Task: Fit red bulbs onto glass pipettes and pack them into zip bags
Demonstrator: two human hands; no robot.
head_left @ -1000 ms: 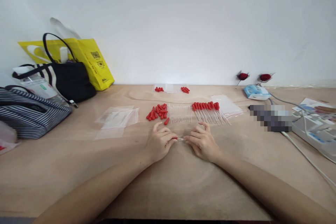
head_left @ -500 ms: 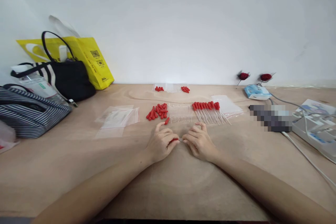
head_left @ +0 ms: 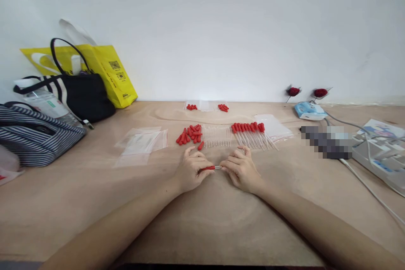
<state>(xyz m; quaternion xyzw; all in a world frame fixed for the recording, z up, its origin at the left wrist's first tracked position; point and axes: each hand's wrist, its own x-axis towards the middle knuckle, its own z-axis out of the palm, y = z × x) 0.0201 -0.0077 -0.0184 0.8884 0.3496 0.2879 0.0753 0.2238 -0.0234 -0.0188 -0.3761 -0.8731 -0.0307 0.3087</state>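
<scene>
Between thumb and fingers, my left hand [head_left: 190,171] pinches a red rubber dropper bulb [head_left: 207,168]. My right hand [head_left: 241,170] is closed on a clear glass dropper tube [head_left: 217,167], whose end meets the bulb's mouth; most of the tube is hidden by the fingers. Just beyond my hands lies a row of bare tubes [head_left: 217,136]. A pile of loose red bulbs [head_left: 190,133] is left of that row, with a single bulb [head_left: 201,145] closer to my left hand. On the right, several droppers [head_left: 249,133] lie side by side with red bulbs on their tubes.
Clear plastic bags [head_left: 139,145] lie at left and more bags [head_left: 275,126] at right. Bags with red bulbs [head_left: 223,108] sit by the wall. Handbags [head_left: 91,97] and a yellow bag [head_left: 117,80] stand left. A tissue pack [head_left: 310,111] and power strip [head_left: 376,164] are right.
My left fingers have shifted slightly left and loosened around the bulb, so more of it shows. My right hand has barely moved and still holds the tube.
</scene>
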